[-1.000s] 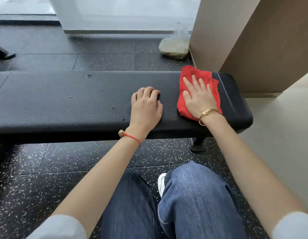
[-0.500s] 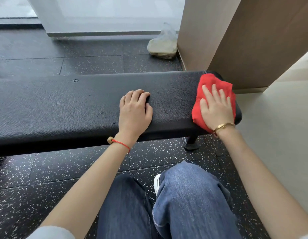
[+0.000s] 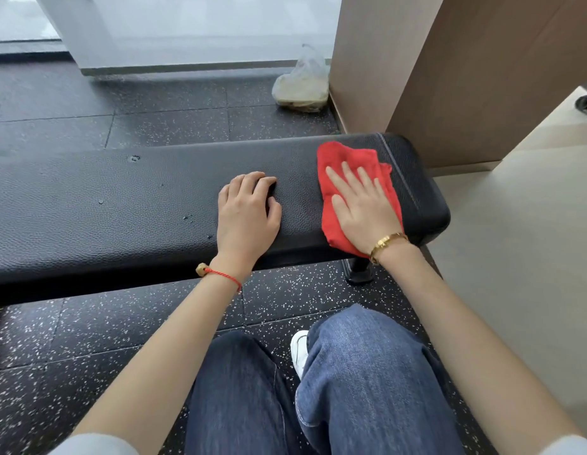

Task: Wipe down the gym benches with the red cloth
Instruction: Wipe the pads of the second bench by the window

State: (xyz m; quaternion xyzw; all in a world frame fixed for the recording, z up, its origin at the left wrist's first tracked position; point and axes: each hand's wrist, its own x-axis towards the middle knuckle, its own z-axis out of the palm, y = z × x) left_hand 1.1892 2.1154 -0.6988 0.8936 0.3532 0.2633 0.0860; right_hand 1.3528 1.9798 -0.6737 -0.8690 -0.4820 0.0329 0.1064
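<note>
Pressing flat on the red cloth, the right hand is lying with its fingers straight and spread, holding the cloth down near the right end of the black padded desk. The cloth is sitting rumpled under the palm, one edge drooping over the near rim of the pad. The left hand is resting on the pad just beside it, fingers curled under at the tips and gripping nothing, seemingly bracing the person.

Judging by its folds, the cloth is looking soft, light and limp, so it is likely bunching rather than sliding as a sheet; a broad flat palm over its middle is probably suiting it better than a pinch at one corner. The pebbled upholstery is appearing firm with slight give and a few small nicks on top, which could be snagging loose fibres.

A pale plastic bag is sitting on the speckled floor behind the desk, beside a brown wall panel.
</note>
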